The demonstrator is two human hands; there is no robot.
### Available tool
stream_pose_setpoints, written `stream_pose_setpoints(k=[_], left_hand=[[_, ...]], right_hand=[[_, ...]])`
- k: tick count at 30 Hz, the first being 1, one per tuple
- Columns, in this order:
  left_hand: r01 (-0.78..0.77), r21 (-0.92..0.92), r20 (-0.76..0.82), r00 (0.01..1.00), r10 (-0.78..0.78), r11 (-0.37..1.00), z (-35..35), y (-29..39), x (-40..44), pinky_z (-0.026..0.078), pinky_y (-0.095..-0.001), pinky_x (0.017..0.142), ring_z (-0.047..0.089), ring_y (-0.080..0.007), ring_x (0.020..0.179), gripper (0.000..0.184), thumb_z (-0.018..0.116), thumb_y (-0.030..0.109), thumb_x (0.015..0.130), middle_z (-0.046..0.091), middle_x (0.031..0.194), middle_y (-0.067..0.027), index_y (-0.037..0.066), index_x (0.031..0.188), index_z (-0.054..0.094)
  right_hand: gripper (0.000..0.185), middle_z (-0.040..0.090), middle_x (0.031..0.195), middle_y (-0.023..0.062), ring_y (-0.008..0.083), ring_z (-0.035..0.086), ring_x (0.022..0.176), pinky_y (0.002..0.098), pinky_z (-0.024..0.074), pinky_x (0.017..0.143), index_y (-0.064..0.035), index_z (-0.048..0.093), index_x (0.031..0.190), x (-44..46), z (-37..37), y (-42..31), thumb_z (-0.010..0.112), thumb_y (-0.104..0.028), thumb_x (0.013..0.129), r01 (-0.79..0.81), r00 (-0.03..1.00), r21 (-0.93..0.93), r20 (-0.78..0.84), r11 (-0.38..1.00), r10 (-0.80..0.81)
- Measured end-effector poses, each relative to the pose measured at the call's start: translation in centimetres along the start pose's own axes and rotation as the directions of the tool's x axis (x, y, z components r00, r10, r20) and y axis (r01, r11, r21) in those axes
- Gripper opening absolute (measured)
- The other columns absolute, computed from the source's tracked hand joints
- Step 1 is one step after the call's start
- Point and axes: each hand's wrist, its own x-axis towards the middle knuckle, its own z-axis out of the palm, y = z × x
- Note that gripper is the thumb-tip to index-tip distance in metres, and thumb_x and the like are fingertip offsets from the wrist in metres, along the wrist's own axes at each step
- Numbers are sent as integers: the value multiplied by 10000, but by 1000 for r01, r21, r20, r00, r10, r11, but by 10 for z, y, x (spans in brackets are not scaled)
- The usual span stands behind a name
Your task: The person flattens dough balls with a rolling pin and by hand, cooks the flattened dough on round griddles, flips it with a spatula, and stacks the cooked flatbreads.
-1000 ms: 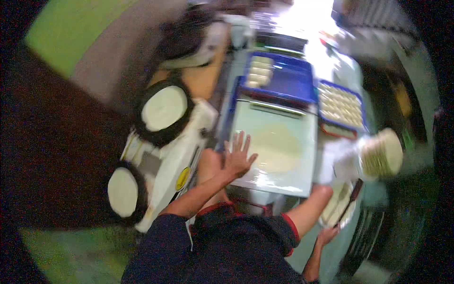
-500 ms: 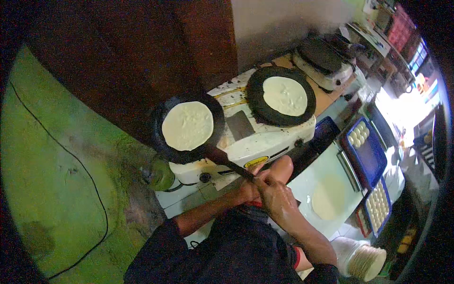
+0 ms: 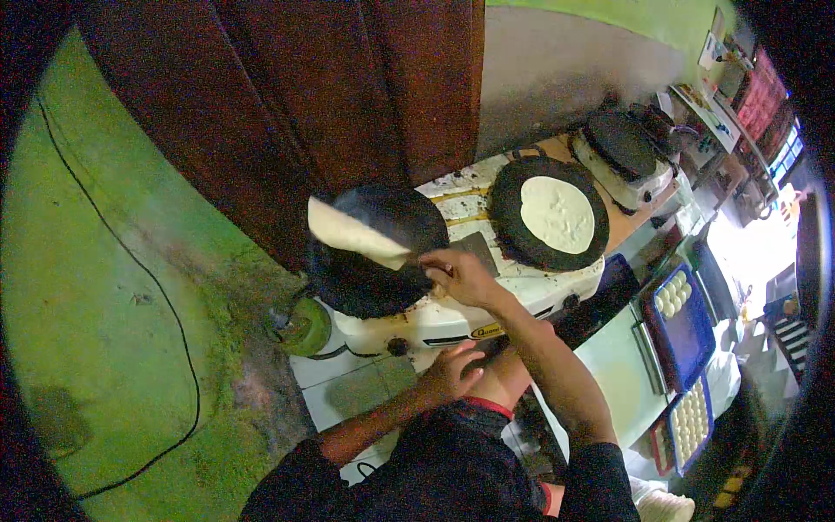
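Observation:
My right hand (image 3: 461,277) reaches over the left pan, its fingers closed around what looks like the end of a dark spatula (image 3: 414,259), mostly hidden by hand and dough. A pale, thin flatbread (image 3: 352,233) is raised on edge and tilted above the black left pan (image 3: 370,291). Below, in front of the stove, my left hand (image 3: 454,372) has its fingers apart and holds nothing. A second flatbread (image 3: 557,215) lies flat on the black right pan (image 3: 509,235).
Both pans stand on a white stove (image 3: 461,322). A green gas cylinder (image 3: 309,328) is at its left. Dough balls fill parts of a blue tray (image 3: 687,326) and a lower tray (image 3: 692,426), beside a pale work board (image 3: 609,374). Another burner with a dark plate (image 3: 620,143) stands behind.
The left flatbread has gone from lying flat to being lifted on edge. My hands have separated: the right moved up to the pan, while the left let go of the dark spatula.

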Motion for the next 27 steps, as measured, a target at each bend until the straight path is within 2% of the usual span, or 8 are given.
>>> stream_pose_setpoints(k=[9,10,12,15,18,21,24,27], left_hand=[[17,-104,501,865,38,994,-110,25,42,505,-428,971,674,-333,1022,382,635,388,942,704,1063,-164,80,1163,685],[23,181,491,864,-111,983,-148,40,62,539,-418,811,689,-312,836,284,631,318,933,715,973,-164,62,1039,696],[146,121,104,982,-159,982,-196,7,88,535,-460,746,683,-351,783,297,610,346,935,723,905,-155,65,932,706],[613,485,-421,789,-447,624,-232,-67,135,509,-510,924,637,-451,1081,662,569,532,947,649,1150,-325,-97,1139,639],[729,545,-263,617,-741,414,-240,-110,169,325,-607,1116,435,-399,1385,805,660,568,877,479,1447,-292,-75,1345,536],[277,889,-40,840,-541,366,-250,-186,193,328,-708,1061,422,-417,1393,973,728,577,795,315,1585,-224,-16,1480,376],[98,883,236,752,-615,458,-256,-134,205,97,-807,1081,210,-474,1480,990,793,207,766,58,1681,-99,342,1576,241],[177,733,452,595,-665,656,-252,-96,193,237,-695,1109,469,-409,1332,899,663,24,777,393,1553,-149,358,1544,333]], right_hand=[[297,642,947,198,398,648,912,451,533,811,-70,676,1190,-118,-33,-39,614,-84,900,-36,995,-335,71,941,64],[305,640,942,197,394,649,909,449,533,803,-71,674,1193,-133,-45,-42,619,-72,893,-74,996,-361,23,930,88],[323,635,931,196,385,650,901,446,533,785,-72,670,1198,-156,-67,-48,630,-50,879,-150,988,-411,-90,899,123],[329,636,916,190,379,652,866,445,534,756,-60,673,1181,-161,-88,-54,646,-21,855,-256,959,-473,-233,843,161],[312,635,907,185,385,653,823,446,538,723,-47,673,1161,-160,-94,-48,651,-26,850,-304,944,-488,-271,818,189],[283,633,897,183,403,654,777,463,535,688,-63,676,1142,-161,-94,-39,638,-40,862,-323,939,-527,-283,786,195],[288,620,874,176,405,656,771,475,541,697,-94,680,1147,-161,-90,-39,623,-48,868,-339,939,-597,-257,727,227],[317,615,900,169,395,668,791,481,556,712,-118,671,1179,-167,-84,-35,595,-75,874,-321,947,-651,-212,688,241]])
